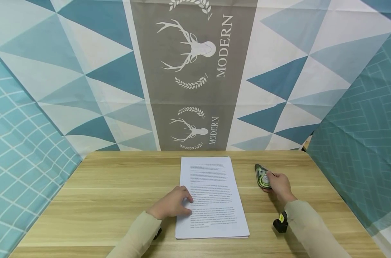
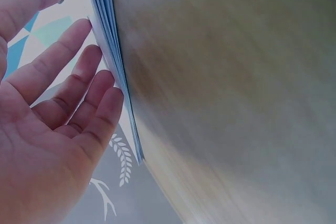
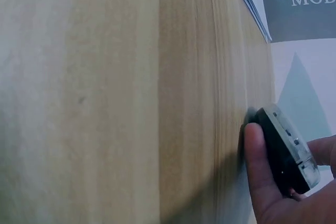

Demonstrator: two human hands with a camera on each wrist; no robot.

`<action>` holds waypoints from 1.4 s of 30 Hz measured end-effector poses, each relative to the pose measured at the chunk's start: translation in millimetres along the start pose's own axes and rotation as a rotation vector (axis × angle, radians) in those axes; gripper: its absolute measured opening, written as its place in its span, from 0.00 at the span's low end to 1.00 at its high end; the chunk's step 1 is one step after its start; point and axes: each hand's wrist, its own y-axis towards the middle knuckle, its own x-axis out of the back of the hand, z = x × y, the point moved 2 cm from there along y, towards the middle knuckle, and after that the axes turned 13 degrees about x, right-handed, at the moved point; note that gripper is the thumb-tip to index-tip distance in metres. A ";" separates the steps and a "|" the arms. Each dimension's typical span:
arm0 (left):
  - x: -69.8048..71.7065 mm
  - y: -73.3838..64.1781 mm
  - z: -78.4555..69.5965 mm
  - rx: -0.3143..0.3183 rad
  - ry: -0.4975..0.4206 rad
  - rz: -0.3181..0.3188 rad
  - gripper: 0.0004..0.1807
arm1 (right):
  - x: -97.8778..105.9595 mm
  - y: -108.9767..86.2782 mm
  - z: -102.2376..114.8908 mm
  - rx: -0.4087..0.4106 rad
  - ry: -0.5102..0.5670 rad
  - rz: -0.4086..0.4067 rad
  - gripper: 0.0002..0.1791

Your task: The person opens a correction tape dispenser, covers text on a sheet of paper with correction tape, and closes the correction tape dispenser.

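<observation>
A stack of printed paper sheets [image 1: 211, 197] lies on the wooden table in the head view. On its left edge rests my left hand [image 1: 173, 203], thumb and fingers spread and loosely bent. The left wrist view shows that hand's fingertips at the side of the stack [image 2: 107, 35], with nothing gripped. To the right of the paper, my right hand [image 1: 281, 186] holds a dark correction tape dispenser [image 1: 261, 177] with a clear, green-yellow patterned top. Thumb and fingers pinch the dispenser [image 3: 281, 148] from both sides in the right wrist view, just over the table.
The wooden table [image 1: 111, 193] reaches to a patterned cloth backdrop [image 1: 195, 79] behind it, with more cloth at the left and right sides. A small black and yellow wrist device [image 1: 280, 223] hangs under the right sleeve.
</observation>
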 end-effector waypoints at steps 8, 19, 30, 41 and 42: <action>-1.0 -0.2 2.3 0.002 0.017 -0.009 0.14 | 5.3 -3.4 1.8 0.001 -0.190 -0.002 0.35; -0.2 -0.7 0.1 0.000 0.003 -0.010 0.14 | 12.8 -4.4 -0.3 -0.024 -0.358 0.017 0.37; -1.4 0.9 1.7 0.012 0.015 -0.003 0.14 | 12.5 -2.3 -1.2 -0.010 -0.389 0.020 0.34; -0.5 0.4 -0.7 -0.005 0.005 -0.007 0.14 | 11.7 0.8 -4.9 0.070 -0.465 -0.020 0.29; -0.5 0.3 -1.0 -0.005 0.006 -0.007 0.14 | 11.5 0.8 -5.2 0.071 -0.467 -0.022 0.29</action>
